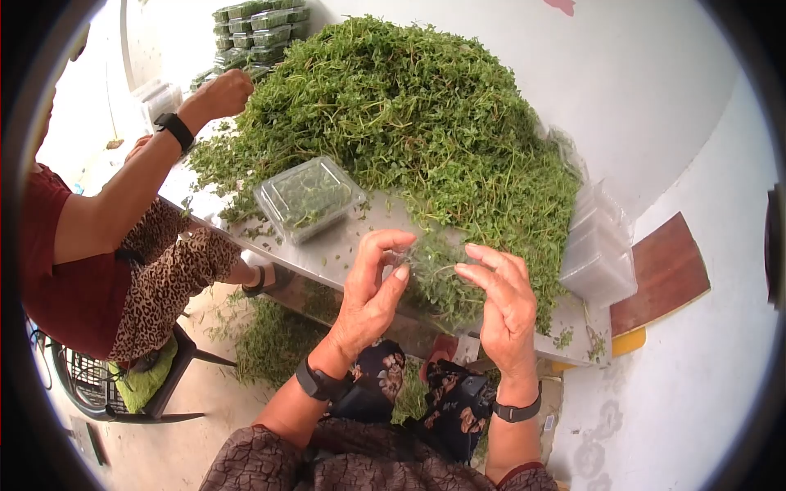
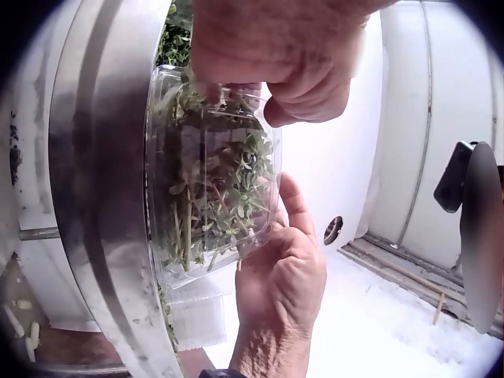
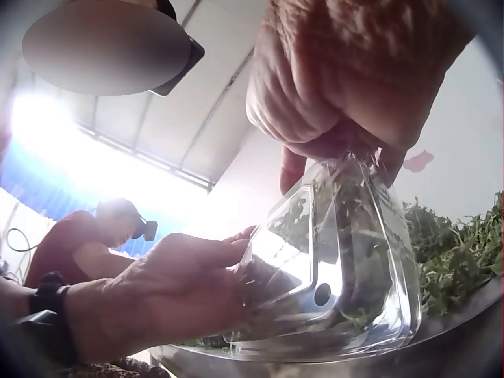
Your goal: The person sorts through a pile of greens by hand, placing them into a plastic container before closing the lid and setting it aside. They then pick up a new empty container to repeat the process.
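Between my two hands is a clear plastic clamshell box (image 2: 216, 177) with leafy green stems inside. My left hand (image 1: 372, 286) grips one side of it, the fingers curled over the edge. On the opposite side my right hand (image 1: 509, 307) holds the box with bent fingers and thumb at its rim. The right wrist view shows the box's shiny walls (image 3: 374, 260) tilted close over the table edge. Directly behind stands a large heap of cut greens (image 1: 409, 106). A second filled box (image 1: 311, 196), lid on, sits on the table left of my hands.
Filled boxes (image 1: 262, 37) are stacked at the back left. Nested clear containers (image 1: 602, 250) stand at the table's right end, beside a reddish-brown board (image 1: 659, 274). Another person's hand (image 1: 217, 94) reaches to the heap from the left. More greens (image 1: 274, 340) lie under the table.
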A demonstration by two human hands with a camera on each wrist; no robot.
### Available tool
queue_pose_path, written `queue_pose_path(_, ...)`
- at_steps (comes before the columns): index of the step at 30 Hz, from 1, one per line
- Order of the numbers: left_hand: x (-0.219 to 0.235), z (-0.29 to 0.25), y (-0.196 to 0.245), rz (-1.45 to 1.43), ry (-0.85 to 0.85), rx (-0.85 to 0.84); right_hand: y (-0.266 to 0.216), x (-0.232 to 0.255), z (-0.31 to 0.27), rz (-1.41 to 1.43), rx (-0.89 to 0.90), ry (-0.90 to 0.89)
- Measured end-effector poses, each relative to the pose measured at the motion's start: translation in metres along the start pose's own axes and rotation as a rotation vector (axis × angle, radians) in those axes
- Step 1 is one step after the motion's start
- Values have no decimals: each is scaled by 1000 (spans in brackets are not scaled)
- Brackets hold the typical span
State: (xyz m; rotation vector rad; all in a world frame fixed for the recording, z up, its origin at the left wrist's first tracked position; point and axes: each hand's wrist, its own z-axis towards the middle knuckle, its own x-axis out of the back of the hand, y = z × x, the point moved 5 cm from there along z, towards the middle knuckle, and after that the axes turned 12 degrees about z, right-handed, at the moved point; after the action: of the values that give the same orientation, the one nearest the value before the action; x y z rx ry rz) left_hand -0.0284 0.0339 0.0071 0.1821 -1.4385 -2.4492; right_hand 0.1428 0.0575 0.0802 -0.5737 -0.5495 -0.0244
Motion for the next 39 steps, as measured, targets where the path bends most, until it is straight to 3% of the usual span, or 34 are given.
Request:
queue_pose_path(17, 0, 4, -1, -74, 7, 74, 4, 0, 7, 97, -90, 1)
queue_pose_path(21, -2, 6, -3, -122, 14, 18, 4, 2, 10, 79, -102, -87)
queue_pose_path(28, -1, 5, 0, -117, 0, -91, 2, 0, 13, 82, -172, -82)
queue_pose_path(30, -1, 4, 0, -168, 1, -47, 5, -1, 14, 151, -253, -59)
queue_pose_path(39, 0, 2, -1, -167, 7, 36, 6, 2, 12, 207, -275, -120)
